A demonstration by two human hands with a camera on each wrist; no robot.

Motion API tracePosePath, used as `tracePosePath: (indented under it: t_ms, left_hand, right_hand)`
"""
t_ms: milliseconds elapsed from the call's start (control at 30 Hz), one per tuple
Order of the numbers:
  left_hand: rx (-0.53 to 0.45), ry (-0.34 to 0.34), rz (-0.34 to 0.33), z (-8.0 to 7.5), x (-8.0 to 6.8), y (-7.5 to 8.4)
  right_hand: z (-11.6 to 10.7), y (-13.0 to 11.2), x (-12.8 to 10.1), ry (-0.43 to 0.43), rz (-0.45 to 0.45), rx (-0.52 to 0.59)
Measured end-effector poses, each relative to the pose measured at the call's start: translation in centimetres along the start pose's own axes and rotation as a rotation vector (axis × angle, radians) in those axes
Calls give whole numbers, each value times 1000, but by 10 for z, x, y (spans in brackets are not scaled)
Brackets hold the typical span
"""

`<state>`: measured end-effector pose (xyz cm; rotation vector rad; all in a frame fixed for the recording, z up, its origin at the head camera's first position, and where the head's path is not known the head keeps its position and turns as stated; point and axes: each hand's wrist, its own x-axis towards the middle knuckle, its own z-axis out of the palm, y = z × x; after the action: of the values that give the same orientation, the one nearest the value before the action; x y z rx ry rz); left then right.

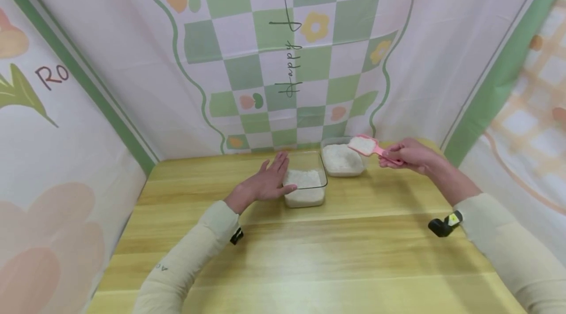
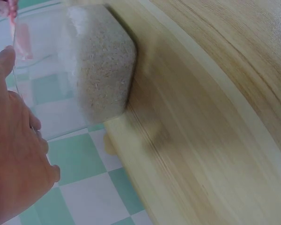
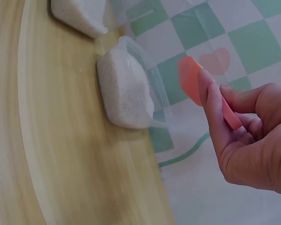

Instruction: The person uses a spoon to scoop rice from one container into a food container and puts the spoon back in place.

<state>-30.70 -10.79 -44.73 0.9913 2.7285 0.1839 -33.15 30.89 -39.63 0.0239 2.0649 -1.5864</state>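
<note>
My right hand (image 1: 404, 153) grips the handle of a pink scoop (image 1: 376, 149), which carries a heap of white rice (image 1: 363, 144). The scoop is held above the right side of a translucent plastic container (image 3: 126, 89) that holds more rice. To the left stands a clear glass container (image 1: 325, 181), its lower part filled with rice (image 2: 105, 65). Fingers extended, my left hand (image 1: 267, 181) rests at the left rim of the glass container, with the thumb over its near edge. From the left wrist view, the thumb and fingers lie along the glass wall.
Both containers stand side by side near the back edge of a wooden table (image 1: 287, 255). Behind them hangs a checkered green and white cloth (image 1: 274, 122). Fabric walls also stand at the left and right. A black wrist camera (image 1: 442, 225) is strapped at my right sleeve.
</note>
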Motion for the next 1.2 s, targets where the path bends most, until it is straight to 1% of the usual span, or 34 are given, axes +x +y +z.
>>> tracePosePath:
  t_ms: [167, 367, 600, 833, 1200]
  left_hand:
    - [-3, 6, 3, 1, 0, 0]
    - [-10, 11, 2, 1, -1, -1]
    - [-1, 13, 6, 2, 1, -2]
    - [-8, 11, -1, 1, 0, -2]
    - [-13, -6, -14, 1, 1, -1]
  right_hand:
    - [-5, 7, 8, 32, -10, -34]
    - [-5, 8, 17, 67, -30, -85]
    - [-6, 6, 27, 85, -13, -127]
    - [-5, 4, 25, 95, -38, -144]
    - [-6, 6, 19, 110, -39, -218]
